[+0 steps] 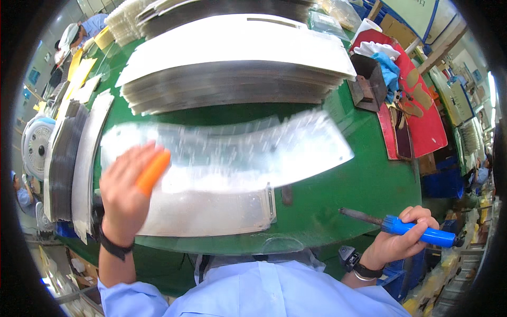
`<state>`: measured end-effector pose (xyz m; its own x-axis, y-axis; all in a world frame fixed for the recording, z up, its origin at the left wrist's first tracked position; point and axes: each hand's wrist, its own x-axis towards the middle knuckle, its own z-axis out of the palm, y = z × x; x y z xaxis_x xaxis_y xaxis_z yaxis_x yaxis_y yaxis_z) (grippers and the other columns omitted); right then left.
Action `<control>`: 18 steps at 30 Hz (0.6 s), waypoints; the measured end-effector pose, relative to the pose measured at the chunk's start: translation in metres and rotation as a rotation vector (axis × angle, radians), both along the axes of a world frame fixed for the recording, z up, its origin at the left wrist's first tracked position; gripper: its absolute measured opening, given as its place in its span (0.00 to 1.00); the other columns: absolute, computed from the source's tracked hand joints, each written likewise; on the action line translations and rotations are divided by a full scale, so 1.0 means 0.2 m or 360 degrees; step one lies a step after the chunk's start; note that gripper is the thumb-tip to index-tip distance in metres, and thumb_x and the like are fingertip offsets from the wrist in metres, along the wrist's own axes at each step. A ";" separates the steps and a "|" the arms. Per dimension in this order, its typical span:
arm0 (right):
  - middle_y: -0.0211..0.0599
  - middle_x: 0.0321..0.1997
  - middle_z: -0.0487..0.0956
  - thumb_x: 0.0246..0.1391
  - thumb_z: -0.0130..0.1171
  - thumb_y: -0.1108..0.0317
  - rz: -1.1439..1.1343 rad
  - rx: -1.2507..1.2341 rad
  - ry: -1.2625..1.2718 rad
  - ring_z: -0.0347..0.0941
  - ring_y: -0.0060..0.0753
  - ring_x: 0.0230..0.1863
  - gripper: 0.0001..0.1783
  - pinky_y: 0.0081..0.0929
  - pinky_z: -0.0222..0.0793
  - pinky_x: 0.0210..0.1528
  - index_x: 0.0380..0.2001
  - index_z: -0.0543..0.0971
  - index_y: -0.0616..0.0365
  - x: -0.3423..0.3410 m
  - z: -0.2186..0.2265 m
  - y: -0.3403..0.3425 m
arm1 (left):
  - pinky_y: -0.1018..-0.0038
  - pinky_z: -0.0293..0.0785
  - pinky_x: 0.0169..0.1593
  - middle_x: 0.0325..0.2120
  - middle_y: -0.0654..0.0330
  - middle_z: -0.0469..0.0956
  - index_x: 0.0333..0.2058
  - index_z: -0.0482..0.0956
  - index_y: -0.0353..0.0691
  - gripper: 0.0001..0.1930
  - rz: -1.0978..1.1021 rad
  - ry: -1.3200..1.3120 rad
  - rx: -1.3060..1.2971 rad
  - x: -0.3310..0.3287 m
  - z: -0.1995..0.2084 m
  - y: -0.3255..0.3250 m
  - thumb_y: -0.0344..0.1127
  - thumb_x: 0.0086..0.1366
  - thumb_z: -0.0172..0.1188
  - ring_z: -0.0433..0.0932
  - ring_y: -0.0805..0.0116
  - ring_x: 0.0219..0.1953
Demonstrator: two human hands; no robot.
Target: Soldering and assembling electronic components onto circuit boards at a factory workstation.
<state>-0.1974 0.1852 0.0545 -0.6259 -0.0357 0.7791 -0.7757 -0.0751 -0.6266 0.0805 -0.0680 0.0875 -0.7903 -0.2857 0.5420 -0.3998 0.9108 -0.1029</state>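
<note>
My left hand point(127, 177) is smeared by motion over the left end of a shiny curved metal sheet point(296, 158). Its fingers look stretched out over the surface, and an orange cover point(153, 172) seems to sit on the thumb. Whether the fingers touch the metal is unclear. Under this sheet's near edge lies a duller flat sheet point(211, 214) with a slotted right end. At the right table edge, my right hand point(404, 238) is closed round a blue-handled tool point(420, 232), its slim dark metal shaft pointing left.
A tall stack of metal sheets point(232, 87) spans the far side of the green table point(317, 195). More sheets point(90, 164) stand at left beside a fan point(38, 148). A red board point(425, 129) at right bears a dark metal holder point(367, 84) and a blue cloth point(388, 71).
</note>
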 end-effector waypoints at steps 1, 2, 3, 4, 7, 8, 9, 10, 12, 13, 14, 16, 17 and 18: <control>0.34 0.20 0.62 0.59 0.43 0.61 0.0004 0.0023 -0.0004 0.55 0.24 0.20 0.11 0.22 0.52 0.23 0.28 0.59 0.55 0.00 -0.01 -0.02 | 0.65 0.75 0.44 0.34 0.55 0.79 0.34 0.80 0.34 0.11 0.0030 -0.0072 0.0027 0.08 -0.07 0.06 0.25 0.48 0.62 0.78 0.58 0.41; 0.34 0.20 0.62 0.59 0.44 0.61 0.0013 0.0038 0.0016 0.55 0.24 0.20 0.11 0.22 0.52 0.23 0.28 0.59 0.55 0.01 0.00 -0.04 | 0.63 0.75 0.44 0.36 0.55 0.79 0.35 0.80 0.33 0.12 0.0050 -0.0163 0.0076 0.14 -0.13 0.11 0.25 0.48 0.62 0.78 0.57 0.42; 0.34 0.20 0.63 0.59 0.44 0.61 0.0030 0.0046 0.0031 0.55 0.25 0.20 0.11 0.22 0.52 0.23 0.28 0.59 0.55 0.01 0.01 -0.06 | 0.62 0.74 0.45 0.37 0.55 0.78 0.35 0.79 0.33 0.13 0.0078 -0.0257 0.0116 0.20 -0.16 0.17 0.25 0.48 0.62 0.78 0.57 0.43; 0.34 0.19 0.63 0.59 0.44 0.60 0.0050 0.0051 0.0039 0.55 0.25 0.20 0.12 0.22 0.53 0.23 0.28 0.59 0.55 0.02 0.02 -0.09 | 0.62 0.74 0.45 0.37 0.55 0.78 0.35 0.79 0.33 0.13 0.0077 -0.0256 0.0139 0.25 -0.22 0.22 0.25 0.48 0.62 0.78 0.57 0.43; 0.34 0.18 0.63 0.59 0.45 0.59 0.0237 0.0095 0.0084 0.55 0.24 0.19 0.13 0.22 0.53 0.23 0.28 0.59 0.55 0.06 0.03 -0.18 | 0.60 0.73 0.48 0.40 0.54 0.77 0.36 0.80 0.34 0.14 0.0164 -0.0287 0.0287 0.34 -0.36 0.29 0.25 0.47 0.61 0.77 0.56 0.45; 0.34 0.17 0.63 0.58 0.47 0.57 0.0280 0.0083 0.0061 0.56 0.24 0.19 0.14 0.22 0.52 0.23 0.29 0.59 0.55 0.09 0.04 -0.21 | 0.59 0.72 0.49 0.42 0.54 0.77 0.37 0.80 0.35 0.15 0.0165 -0.0313 0.0345 0.34 -0.38 0.30 0.25 0.47 0.61 0.76 0.56 0.46; 0.34 0.17 0.63 0.58 0.47 0.57 0.0289 0.0103 0.0071 0.56 0.24 0.19 0.14 0.22 0.52 0.23 0.29 0.59 0.55 0.11 0.04 -0.24 | 0.59 0.70 0.51 0.43 0.55 0.76 0.38 0.80 0.36 0.15 0.0176 -0.0340 0.0400 0.35 -0.40 0.31 0.26 0.48 0.60 0.75 0.56 0.47; 0.35 0.17 0.64 0.58 0.47 0.57 0.0369 0.0125 0.0086 0.56 0.24 0.19 0.15 0.22 0.52 0.23 0.29 0.60 0.55 0.12 0.04 -0.27 | 0.58 0.68 0.54 0.44 0.56 0.75 0.39 0.80 0.37 0.15 0.0196 -0.0350 0.0457 0.37 -0.39 0.32 0.26 0.49 0.59 0.74 0.56 0.49; 0.35 0.17 0.66 0.58 0.49 0.56 0.0488 0.0170 0.0079 0.58 0.24 0.19 0.15 0.22 0.54 0.24 0.29 0.61 0.55 0.15 0.05 -0.33 | 0.58 0.67 0.54 0.44 0.56 0.75 0.39 0.80 0.37 0.15 0.0204 -0.0344 0.0471 0.38 -0.41 0.31 0.26 0.49 0.58 0.74 0.56 0.49; 0.35 0.17 0.66 0.58 0.49 0.56 0.0496 0.0185 0.0089 0.58 0.24 0.19 0.15 0.22 0.54 0.24 0.29 0.61 0.55 0.17 0.05 -0.35 | 0.57 0.66 0.55 0.45 0.56 0.75 0.39 0.80 0.37 0.15 0.0209 -0.0349 0.0468 0.38 -0.41 0.30 0.26 0.50 0.58 0.73 0.57 0.50; 0.35 0.17 0.66 0.58 0.49 0.57 0.0522 0.0221 0.0082 0.59 0.24 0.20 0.14 0.22 0.54 0.24 0.29 0.61 0.55 0.19 0.05 -0.39 | 0.57 0.65 0.56 0.45 0.56 0.75 0.39 0.79 0.37 0.15 0.0220 -0.0357 0.0479 0.38 -0.39 0.30 0.26 0.50 0.58 0.73 0.57 0.50; 0.34 0.18 0.66 0.58 0.49 0.59 0.0556 0.0279 0.0102 0.61 0.24 0.21 0.13 0.22 0.56 0.26 0.29 0.61 0.55 0.21 0.06 -0.42 | 0.57 0.66 0.55 0.44 0.56 0.76 0.39 0.79 0.36 0.15 0.0202 -0.0303 0.0462 0.36 -0.38 0.29 0.26 0.49 0.58 0.74 0.57 0.49; 0.34 0.18 0.66 0.58 0.49 0.59 0.0561 0.0294 0.0115 0.61 0.24 0.21 0.13 0.22 0.56 0.26 0.29 0.61 0.55 0.21 0.06 -0.43 | 0.57 0.67 0.54 0.43 0.56 0.76 0.38 0.79 0.35 0.15 0.0184 -0.0265 0.0429 0.35 -0.39 0.28 0.25 0.48 0.59 0.74 0.57 0.48; 0.34 0.18 0.66 0.58 0.49 0.59 0.0493 0.0279 0.0161 0.61 0.24 0.21 0.13 0.23 0.56 0.26 0.29 0.61 0.55 0.21 0.07 -0.43 | 0.57 0.67 0.54 0.43 0.56 0.76 0.38 0.79 0.35 0.15 0.0196 -0.0257 0.0438 0.35 -0.39 0.28 0.25 0.48 0.59 0.74 0.57 0.48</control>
<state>-0.1555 0.0990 0.0692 -0.4843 -0.3499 0.8019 -0.7918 -0.2146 -0.5719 0.1512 -0.0129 0.0090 -0.8103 -0.5022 0.3019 -0.5069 0.8593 0.0690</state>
